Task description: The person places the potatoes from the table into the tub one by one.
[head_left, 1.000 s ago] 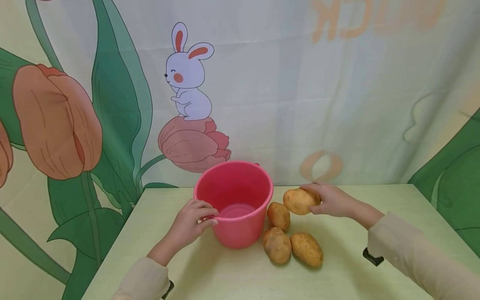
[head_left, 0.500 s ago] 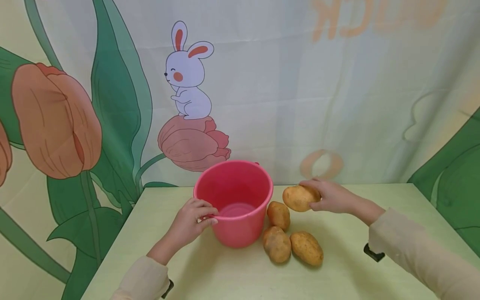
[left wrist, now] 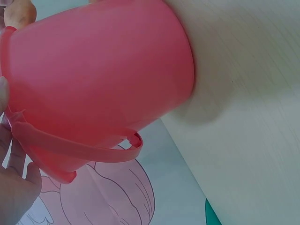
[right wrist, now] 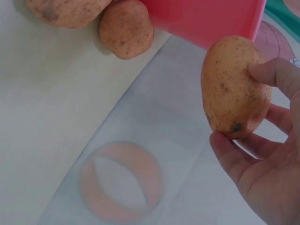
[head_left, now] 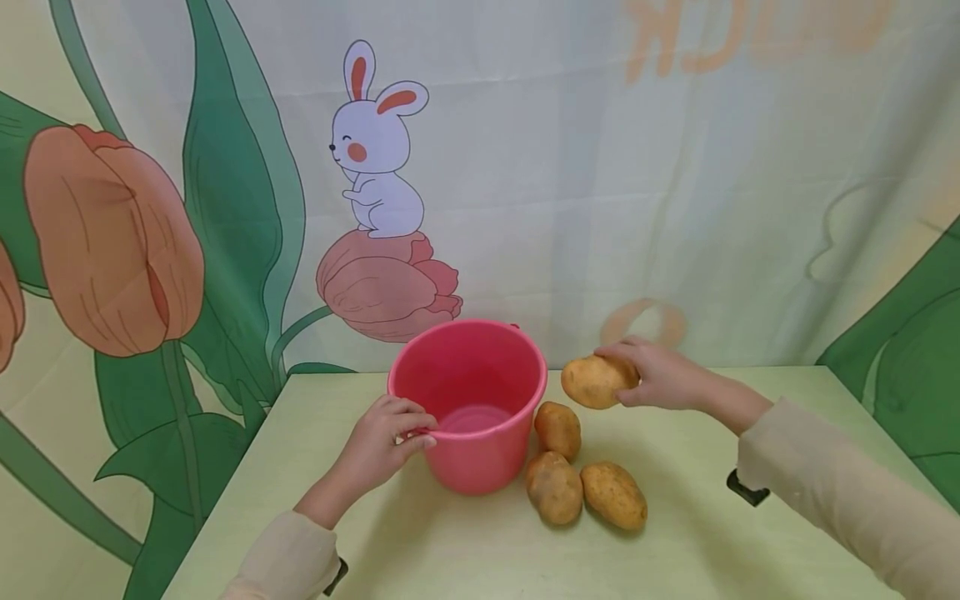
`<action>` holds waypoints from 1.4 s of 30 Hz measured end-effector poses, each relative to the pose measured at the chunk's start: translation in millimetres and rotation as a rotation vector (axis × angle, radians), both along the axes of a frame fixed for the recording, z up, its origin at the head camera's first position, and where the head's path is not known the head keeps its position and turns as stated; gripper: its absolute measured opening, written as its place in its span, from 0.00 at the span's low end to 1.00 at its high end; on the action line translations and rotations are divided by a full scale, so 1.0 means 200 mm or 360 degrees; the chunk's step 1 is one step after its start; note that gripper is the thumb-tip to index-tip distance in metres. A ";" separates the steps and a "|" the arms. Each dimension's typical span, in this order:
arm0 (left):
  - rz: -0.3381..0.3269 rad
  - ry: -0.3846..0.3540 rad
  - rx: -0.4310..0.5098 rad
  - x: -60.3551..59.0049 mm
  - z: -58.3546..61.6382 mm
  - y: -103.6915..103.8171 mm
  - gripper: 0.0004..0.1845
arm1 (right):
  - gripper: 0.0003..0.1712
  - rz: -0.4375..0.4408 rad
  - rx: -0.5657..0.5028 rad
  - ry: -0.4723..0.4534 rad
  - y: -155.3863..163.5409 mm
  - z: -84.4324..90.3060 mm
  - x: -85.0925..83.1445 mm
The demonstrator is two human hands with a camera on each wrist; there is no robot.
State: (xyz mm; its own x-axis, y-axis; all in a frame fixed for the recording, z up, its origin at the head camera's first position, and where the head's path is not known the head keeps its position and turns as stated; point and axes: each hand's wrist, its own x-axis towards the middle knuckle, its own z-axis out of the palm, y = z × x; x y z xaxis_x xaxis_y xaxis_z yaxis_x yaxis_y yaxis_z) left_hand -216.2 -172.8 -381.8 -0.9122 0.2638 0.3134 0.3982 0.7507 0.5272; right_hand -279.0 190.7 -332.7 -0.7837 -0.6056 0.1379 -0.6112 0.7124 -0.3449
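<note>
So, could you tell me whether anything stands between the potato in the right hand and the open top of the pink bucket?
Nothing visible does. The right hand holds the potato above the table, just right of the pink bucket, whose open mouth is uncovered; the left hand grips only its near-left rim.

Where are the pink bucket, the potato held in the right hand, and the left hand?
pink bucket (head_left: 480, 467): head view, on its front wall.
held potato (head_left: 592, 382): head view, on its bare left half.
left hand (head_left: 378, 446): head view, on the back of the hand at the bucket's rim.

Bright, even light, soft shadows (wrist views slightly blurred up close).
</note>
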 end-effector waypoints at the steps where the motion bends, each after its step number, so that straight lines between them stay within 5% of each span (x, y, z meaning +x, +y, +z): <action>1: 0.0001 -0.0002 0.0001 0.00 0.00 0.00 0.14 | 0.30 0.0000 -0.0001 0.0003 0.00 0.00 0.00; 26: 0.0012 0.0003 -0.0030 0.00 0.00 -0.01 0.14 | 0.29 0.0054 -0.0022 0.0078 -0.04 0.10 -0.03; 42: -0.0036 0.0054 -0.0035 0.00 0.00 -0.01 0.14 | 0.30 -0.0024 0.0164 0.0227 -0.07 0.23 -0.02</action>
